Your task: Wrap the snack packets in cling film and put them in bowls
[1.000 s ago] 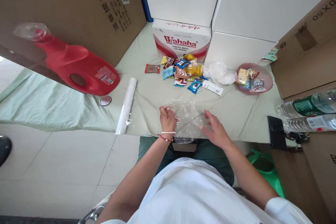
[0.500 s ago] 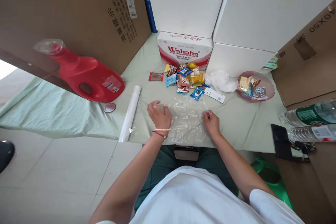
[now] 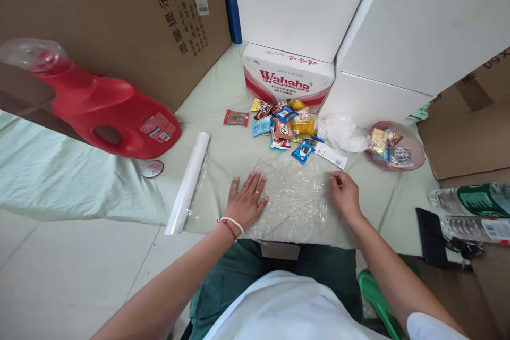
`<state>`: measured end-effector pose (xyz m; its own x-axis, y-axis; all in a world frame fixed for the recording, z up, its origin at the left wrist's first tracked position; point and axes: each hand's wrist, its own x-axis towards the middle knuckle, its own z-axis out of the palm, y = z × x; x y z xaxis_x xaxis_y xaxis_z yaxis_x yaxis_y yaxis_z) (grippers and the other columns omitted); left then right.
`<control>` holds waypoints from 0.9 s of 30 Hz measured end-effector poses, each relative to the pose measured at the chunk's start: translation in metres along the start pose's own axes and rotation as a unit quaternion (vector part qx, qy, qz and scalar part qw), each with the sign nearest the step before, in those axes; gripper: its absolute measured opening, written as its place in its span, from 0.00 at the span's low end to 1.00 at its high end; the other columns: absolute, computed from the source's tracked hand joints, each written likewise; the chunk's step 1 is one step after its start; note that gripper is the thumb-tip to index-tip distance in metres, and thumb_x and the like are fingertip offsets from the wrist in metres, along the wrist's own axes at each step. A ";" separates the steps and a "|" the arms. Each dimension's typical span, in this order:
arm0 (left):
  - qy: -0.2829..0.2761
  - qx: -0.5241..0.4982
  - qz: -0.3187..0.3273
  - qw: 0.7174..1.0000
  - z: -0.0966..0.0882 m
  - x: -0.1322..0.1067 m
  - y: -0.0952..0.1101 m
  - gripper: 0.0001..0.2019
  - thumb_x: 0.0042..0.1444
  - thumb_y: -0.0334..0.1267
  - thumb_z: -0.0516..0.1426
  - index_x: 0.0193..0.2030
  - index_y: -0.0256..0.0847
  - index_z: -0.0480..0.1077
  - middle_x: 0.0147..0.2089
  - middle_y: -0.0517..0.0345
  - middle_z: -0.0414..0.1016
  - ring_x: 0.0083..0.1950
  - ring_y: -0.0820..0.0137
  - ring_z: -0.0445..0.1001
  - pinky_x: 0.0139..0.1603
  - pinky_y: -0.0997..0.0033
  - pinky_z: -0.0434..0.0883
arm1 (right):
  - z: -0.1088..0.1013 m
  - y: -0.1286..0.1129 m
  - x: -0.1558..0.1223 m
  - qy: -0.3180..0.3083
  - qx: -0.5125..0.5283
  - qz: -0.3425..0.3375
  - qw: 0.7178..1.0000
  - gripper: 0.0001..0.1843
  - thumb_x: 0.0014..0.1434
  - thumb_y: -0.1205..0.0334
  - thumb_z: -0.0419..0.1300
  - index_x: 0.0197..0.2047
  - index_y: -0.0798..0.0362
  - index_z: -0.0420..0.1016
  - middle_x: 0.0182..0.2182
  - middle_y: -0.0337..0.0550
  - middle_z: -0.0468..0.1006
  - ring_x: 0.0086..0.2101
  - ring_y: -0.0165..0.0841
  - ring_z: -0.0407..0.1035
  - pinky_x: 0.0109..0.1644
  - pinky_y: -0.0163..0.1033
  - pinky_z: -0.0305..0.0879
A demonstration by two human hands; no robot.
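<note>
A crinkled sheet of clear plastic film point(image 3: 292, 199) lies spread on the cloth in front of me. My left hand point(image 3: 247, 199) rests flat over its left side, fingers apart and holding nothing. At the sheet's right edge, my right hand point(image 3: 345, 191) is closed, thumb against curled fingers; whether the film's edge is between them I cannot make out. Left of my left hand is a white roll of film point(image 3: 187, 186), a clear strip along its side. Beyond the sheet sits a pile of wrapped snacks point(image 3: 282, 125), with a blue packet point(image 3: 303, 152) nearest.
A white labelled strip point(image 3: 330, 155) and a crumpled clear bag point(image 3: 340, 130) lie near a pink bowl point(image 3: 416, 151) of snacks. A red jug point(image 3: 115, 111) stands left. Boxes, including a Wahaba carton point(image 3: 289, 77), line the back. Bottles point(image 3: 474, 199) and a black phone point(image 3: 430, 239) are right.
My left hand has gone from curled to flat with fingers spread on the film. My right hand has moved right, to the sheet's edge, staying closed. The camera view has shifted.
</note>
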<state>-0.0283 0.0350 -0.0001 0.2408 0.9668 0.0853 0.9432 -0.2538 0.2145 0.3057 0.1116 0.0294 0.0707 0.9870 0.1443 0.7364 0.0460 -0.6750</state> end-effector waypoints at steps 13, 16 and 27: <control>-0.010 -0.022 -0.016 1.000 -0.001 0.000 0.002 0.30 0.72 0.51 0.44 0.77 0.44 0.56 0.80 0.50 0.50 0.80 0.58 0.51 0.79 0.38 0.40 | 0.108 -0.134 0.106 -0.128 -0.328 -0.278 0.894 0.21 0.73 0.59 0.50 0.64 0.52 0.73 0.56 0.58 0.73 0.54 0.46 0.64 0.49 0.43 0.66; -0.002 -0.032 -0.014 0.999 0.000 0.000 0.002 0.30 0.72 0.51 0.44 0.77 0.45 0.56 0.80 0.49 0.50 0.80 0.57 0.51 0.79 0.38 0.40 | 0.086 -0.129 0.114 -0.066 -0.247 -0.238 0.937 0.20 0.73 0.59 0.50 0.61 0.51 0.76 0.56 0.56 0.74 0.52 0.45 0.66 0.50 0.44 0.67; -0.009 -0.037 -0.013 0.999 0.002 0.001 0.003 0.40 0.69 0.58 0.46 0.80 0.37 0.45 0.80 0.40 0.50 0.80 0.53 0.51 0.79 0.37 0.36 | 0.033 -0.073 0.023 -0.266 0.168 0.135 0.939 0.26 0.58 0.33 0.60 0.31 0.49 0.69 0.20 0.34 0.64 0.21 0.31 0.58 0.26 0.36 0.56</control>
<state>-0.0252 0.0350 -0.0017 0.2213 0.9733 0.0614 0.9295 -0.2296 0.2886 0.2319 0.1358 0.0582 -0.1878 0.9025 -0.3875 0.4792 -0.2602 -0.8382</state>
